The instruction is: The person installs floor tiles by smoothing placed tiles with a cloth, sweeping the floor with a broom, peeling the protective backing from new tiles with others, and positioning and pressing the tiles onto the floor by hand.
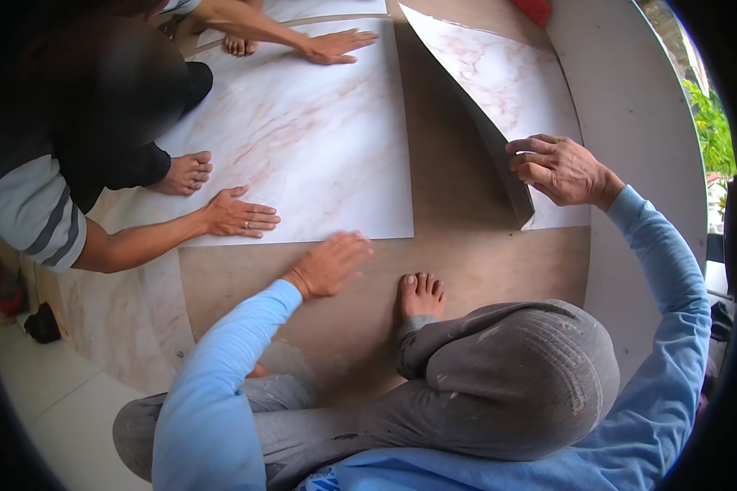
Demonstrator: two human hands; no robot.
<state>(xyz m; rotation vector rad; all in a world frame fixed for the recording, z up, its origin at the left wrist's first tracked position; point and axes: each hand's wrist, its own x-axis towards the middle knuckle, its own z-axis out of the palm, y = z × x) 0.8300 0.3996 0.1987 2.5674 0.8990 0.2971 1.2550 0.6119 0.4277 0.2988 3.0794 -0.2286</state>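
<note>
My right hand (561, 168) grips the near left edge of a marble-patterned vinyl floor tile (499, 69). That edge is lifted and curls up, showing the dark underside, while the right side lies along the wall. My left hand (329, 263) is open, fingers stretched out and slightly blurred, just below the near edge of a second marble-patterned tile (327, 139) lying flat. I cannot tell whether that hand touches anything. Bare brown floor (450, 196) shows between the two tiles and around my foot (422, 296).
A co-worker at the left presses one hand (241, 214) and another hand (340, 47) flat on the second tile, a bare foot (187, 173) beside it. A pale wall (630, 123) bounds the right side. More marbled flooring (123, 319) lies at lower left, near a dark object (42, 324).
</note>
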